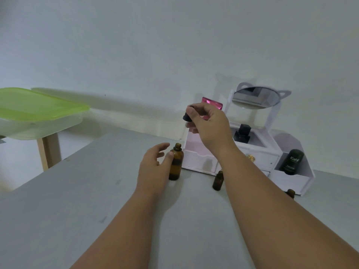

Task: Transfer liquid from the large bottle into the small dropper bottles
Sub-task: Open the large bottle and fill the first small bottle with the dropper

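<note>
The large amber bottle (pixel 175 164) stands upright and uncapped on the grey table (pixel 77 200). My left hand (pixel 154 167) rests against its left side, thumb on the glass and fingers loosely spread. Above the bottle, my right hand (pixel 208 125) pinches a black dropper cap (pixel 187 115), its thin glass pipette faintly visible below. A small amber dropper bottle (pixel 218 180) stands open to the right, beside my right forearm. A second small amber bottle (pixel 290 193) peeks out past my right arm near the organizer.
A white cosmetic organizer (pixel 258 158) with drawers and a tilted round mirror (pixel 256 98) stands at the back right, holding a dark "Kahf" container (pixel 291 162), a black bottle and a pink box (pixel 211 103). A green-lidded plastic box (pixel 37 113) sits on a wooden stand at left.
</note>
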